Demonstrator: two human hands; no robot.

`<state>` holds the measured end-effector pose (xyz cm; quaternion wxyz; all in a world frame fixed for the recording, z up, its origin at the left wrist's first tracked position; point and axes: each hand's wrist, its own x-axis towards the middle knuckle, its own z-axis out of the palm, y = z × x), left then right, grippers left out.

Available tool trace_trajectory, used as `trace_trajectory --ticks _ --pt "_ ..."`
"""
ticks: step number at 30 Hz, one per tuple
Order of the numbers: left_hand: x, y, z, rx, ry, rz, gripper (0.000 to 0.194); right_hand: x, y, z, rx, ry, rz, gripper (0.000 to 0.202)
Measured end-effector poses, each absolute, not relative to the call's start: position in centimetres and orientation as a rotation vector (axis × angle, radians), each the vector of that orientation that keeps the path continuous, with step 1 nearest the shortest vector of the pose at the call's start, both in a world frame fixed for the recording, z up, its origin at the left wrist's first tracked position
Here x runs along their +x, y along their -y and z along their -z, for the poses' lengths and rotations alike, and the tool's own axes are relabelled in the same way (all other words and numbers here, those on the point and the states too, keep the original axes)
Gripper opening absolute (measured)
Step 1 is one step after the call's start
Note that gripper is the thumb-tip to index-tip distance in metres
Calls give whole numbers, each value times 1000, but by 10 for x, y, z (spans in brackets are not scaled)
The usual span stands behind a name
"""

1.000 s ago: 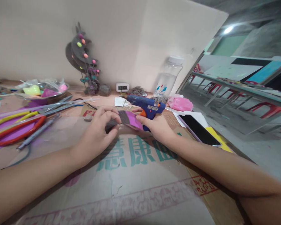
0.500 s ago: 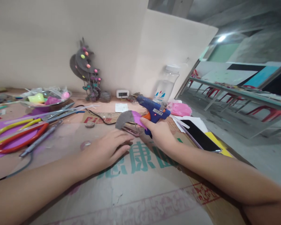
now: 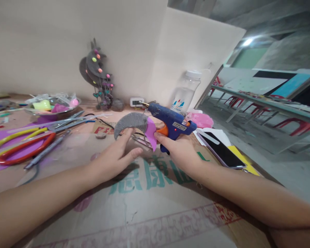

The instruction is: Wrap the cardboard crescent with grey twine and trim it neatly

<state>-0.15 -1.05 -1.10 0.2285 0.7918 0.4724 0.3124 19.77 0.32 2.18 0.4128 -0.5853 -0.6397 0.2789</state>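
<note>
A crescent wrapped in grey yarn [image 3: 131, 123] with a purple end piece [image 3: 151, 132] is held up over the cardboard-covered table. My right hand [image 3: 179, 146] grips a blue glue gun [image 3: 172, 120] with an orange trigger, its nozzle pointing to the upper left; the purple end lies against these fingers. My left hand [image 3: 116, 155] touches the lower edge of the grey crescent with its fingertips, thumb spread apart from them. Part of the left fingers is hidden behind the crescent.
Scissors [image 3: 26, 148], a pen [image 3: 48, 150] and a bowl of clay pieces [image 3: 51, 112] are at left. A decorated crescent [image 3: 96, 69], small clock [image 3: 136, 102] and bottle [image 3: 186, 91] stand behind. A phone [image 3: 223, 150] lies right.
The grey crescent has risen and turned, showing more of its wrapped face. My left hand has moved left and up to its lower edge, its thumb spreading. The glue gun has shifted slightly right.
</note>
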Motion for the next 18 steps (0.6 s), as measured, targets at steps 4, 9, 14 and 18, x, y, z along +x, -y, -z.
trace_trajectory --ticks 4,9,14,18 --pt "-2 11 2 1940 -1044 -1169 39 194 -3 -19 -1615 1604 -662 28" --pt "-4 9 -9 1909 -1233 -1226 25 189 -1 -16 -1550 1691 -737 19" --pt "-6 7 -9 1827 -1289 -1164 31 190 -1 -18 -1271 1706 -950 13" --pt "-4 5 -8 1624 -1325 -1242 31 204 -13 -19 -1049 1730 -1039 23"
